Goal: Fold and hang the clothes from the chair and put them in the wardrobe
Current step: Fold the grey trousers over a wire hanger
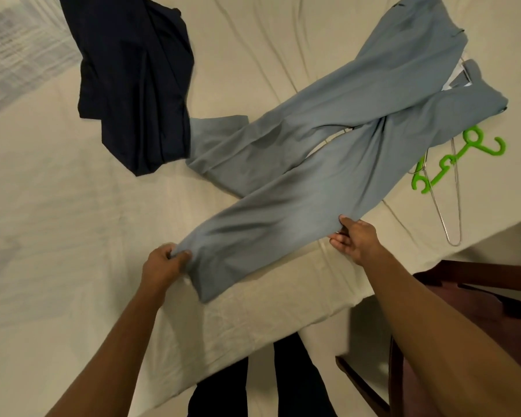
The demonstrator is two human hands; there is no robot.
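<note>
Both hands, left [163,263] and right [354,236], pinch one leg of the grey trousers [328,152]; legs should be aligned seam-to-seam before folding.

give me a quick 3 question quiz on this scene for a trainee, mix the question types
1. True or false: the left hand grips the hem of the grey trousers.
2. Multiple choice: what lies on the bed just right of the trousers? A) a belt B) a green hanger and a wire hanger C) a pair of shoes
3. Short answer: what lies on the bed at the upper left, and does either hand touch it?

Key
1. True; its fingers pinch the leg end.
2. B
3. A dark garment; neither hand touches it, since the right hand holds the edge of the same trouser leg.
</note>
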